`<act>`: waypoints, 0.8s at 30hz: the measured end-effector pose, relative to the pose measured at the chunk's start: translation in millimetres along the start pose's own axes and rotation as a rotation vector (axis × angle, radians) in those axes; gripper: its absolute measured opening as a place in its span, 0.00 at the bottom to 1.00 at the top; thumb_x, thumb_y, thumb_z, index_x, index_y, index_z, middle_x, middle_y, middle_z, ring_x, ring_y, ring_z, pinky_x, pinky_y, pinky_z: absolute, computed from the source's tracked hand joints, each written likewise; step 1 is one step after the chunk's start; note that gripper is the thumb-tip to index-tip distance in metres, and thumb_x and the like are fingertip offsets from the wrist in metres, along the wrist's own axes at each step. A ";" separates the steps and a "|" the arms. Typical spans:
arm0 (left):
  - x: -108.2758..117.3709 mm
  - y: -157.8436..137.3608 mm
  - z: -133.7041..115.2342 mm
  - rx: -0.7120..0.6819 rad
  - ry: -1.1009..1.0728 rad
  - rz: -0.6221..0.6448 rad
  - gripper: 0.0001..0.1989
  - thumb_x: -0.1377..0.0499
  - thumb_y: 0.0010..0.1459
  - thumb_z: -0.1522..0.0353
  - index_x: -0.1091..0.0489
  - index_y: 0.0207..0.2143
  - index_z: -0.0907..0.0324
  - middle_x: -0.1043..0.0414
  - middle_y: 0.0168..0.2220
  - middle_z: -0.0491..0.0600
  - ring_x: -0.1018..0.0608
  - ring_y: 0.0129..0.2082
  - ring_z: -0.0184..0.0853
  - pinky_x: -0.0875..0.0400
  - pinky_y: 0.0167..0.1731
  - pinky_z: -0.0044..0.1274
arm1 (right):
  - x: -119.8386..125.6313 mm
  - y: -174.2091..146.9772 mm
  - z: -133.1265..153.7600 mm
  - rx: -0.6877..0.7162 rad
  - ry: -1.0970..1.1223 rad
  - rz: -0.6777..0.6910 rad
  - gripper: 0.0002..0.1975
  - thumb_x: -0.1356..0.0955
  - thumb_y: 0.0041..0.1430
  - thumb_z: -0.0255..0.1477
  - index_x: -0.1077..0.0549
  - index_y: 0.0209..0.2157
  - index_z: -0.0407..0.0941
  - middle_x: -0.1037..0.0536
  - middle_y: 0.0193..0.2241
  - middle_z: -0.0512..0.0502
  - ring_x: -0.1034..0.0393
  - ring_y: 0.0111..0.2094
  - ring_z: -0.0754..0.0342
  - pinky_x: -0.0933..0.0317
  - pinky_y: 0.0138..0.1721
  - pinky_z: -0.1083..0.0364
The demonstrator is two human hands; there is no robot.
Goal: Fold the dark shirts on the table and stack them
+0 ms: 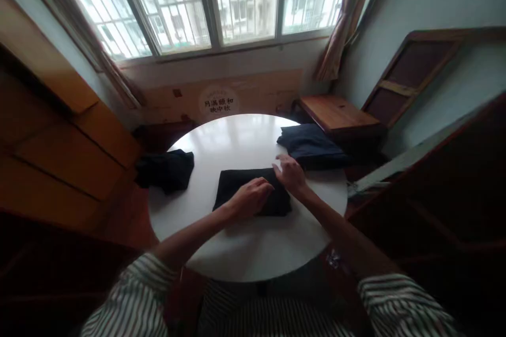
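A folded black garment (237, 187) lies flat in the middle of a round white table (245, 242). My left hand (251, 197) rests on its right half, fingers curled down onto the cloth. My right hand (290, 174) presses on the garment's far right corner, fingers spread. A crumpled black garment (168, 169) sits at the table's left edge. A stack of folded dark blue clothes (310, 146) lies at the table's far right, just beyond my right hand.
Wooden cabinets (67, 152) stand to the left. A low wooden stand (336, 113) and a leaning wooden frame (415, 73) are at the right. A barred window (221, 0) with curtains fills the far wall. My striped sleeves show at the bottom.
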State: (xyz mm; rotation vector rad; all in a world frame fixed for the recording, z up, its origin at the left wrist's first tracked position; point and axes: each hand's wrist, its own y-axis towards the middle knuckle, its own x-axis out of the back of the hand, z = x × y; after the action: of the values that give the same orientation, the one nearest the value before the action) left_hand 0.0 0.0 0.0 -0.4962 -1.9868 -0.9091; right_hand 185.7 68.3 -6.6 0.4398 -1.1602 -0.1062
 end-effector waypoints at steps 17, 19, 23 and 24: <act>-2.7 -68.9 39.8 0.670 0.179 -0.115 0.35 0.49 0.66 0.53 0.47 0.67 0.65 0.44 0.66 0.65 0.41 0.67 0.50 0.44 0.63 0.42 | 9.6 -4.4 -0.2 0.194 -0.102 0.396 0.29 0.42 0.69 0.46 0.29 0.53 0.36 0.27 0.54 0.28 0.34 0.57 0.39 0.42 0.57 0.47; 5.1 -67.7 52.6 0.621 0.172 -0.138 0.29 0.49 0.68 0.56 0.41 0.64 0.64 0.34 0.60 0.63 0.33 0.61 0.48 0.40 0.61 0.41 | 25.6 -5.5 0.6 0.153 -0.113 0.453 0.26 0.38 0.67 0.46 0.25 0.46 0.35 0.22 0.46 0.27 0.28 0.49 0.39 0.37 0.50 0.49; 23.5 -54.1 82.1 0.414 0.115 -0.126 0.19 0.50 0.68 0.61 0.34 0.57 0.56 0.26 0.52 0.55 0.27 0.53 0.43 0.33 0.56 0.38 | 46.7 -5.7 -6.7 0.002 0.115 0.894 0.29 0.32 0.57 0.53 0.24 0.25 0.39 0.20 0.27 0.33 0.23 0.31 0.44 0.32 0.33 0.53; 26.5 -49.2 88.1 0.391 0.108 -0.142 0.18 0.49 0.68 0.62 0.33 0.56 0.56 0.26 0.50 0.54 0.26 0.51 0.42 0.31 0.55 0.37 | 47.5 -4.6 -8.6 -0.064 0.227 0.990 0.31 0.31 0.54 0.55 0.25 0.21 0.39 0.21 0.23 0.35 0.24 0.28 0.46 0.32 0.30 0.54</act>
State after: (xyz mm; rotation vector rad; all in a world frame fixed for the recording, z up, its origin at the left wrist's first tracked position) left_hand -94.1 34.5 -29.1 -0.0849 -2.0519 -0.5936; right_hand 213.3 52.0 29.8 -0.2089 -1.0350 0.7453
